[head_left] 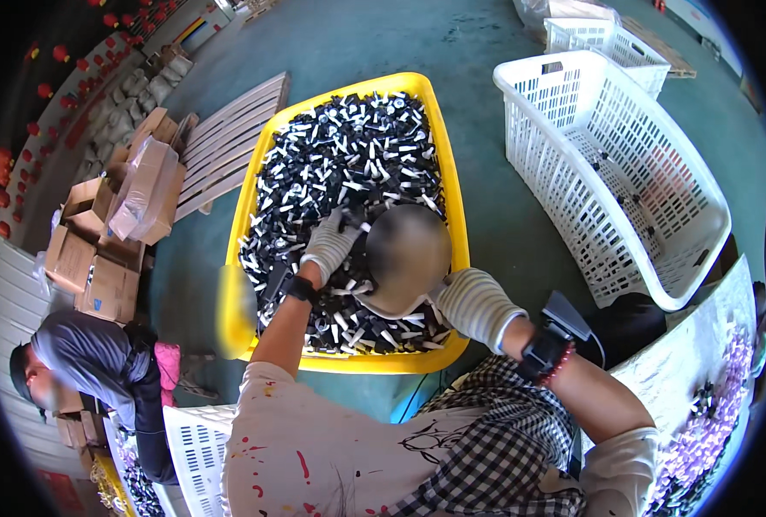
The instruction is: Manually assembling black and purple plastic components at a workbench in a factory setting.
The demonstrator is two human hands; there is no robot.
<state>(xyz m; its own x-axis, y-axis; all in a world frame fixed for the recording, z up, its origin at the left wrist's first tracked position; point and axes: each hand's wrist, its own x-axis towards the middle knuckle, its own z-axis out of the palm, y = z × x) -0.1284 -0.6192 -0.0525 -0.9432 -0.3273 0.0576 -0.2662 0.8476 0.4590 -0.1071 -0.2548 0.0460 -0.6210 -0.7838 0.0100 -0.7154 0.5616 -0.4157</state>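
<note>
A yellow bin (pixel 460 233) stands in front of me, filled with small black-and-white plastic pieces (pixel 340 155). My left hand (pixel 329 246), in a pale knitted glove, reaches into the heap with fingers apart, touching the pieces near the bowl. My right hand (pixel 477 306), in a striped knitted glove, grips the near right rim of a pale round bowl (pixel 390 308). The bowl is tilted over the heap, and its inside is blurred, so what it holds cannot be made out. Dark bands with devices sit on both my wrists.
A large white slatted crate (pixel 564 172) with a few dark pieces inside stands at the right, another crate (pixel 650 65) behind it. Left are a wooden pallet (pixel 232 138) and cardboard boxes (pixel 107 284). A person (pixel 99 362) bends at lower left. Purple pieces (pixel 701 448) lie lower right.
</note>
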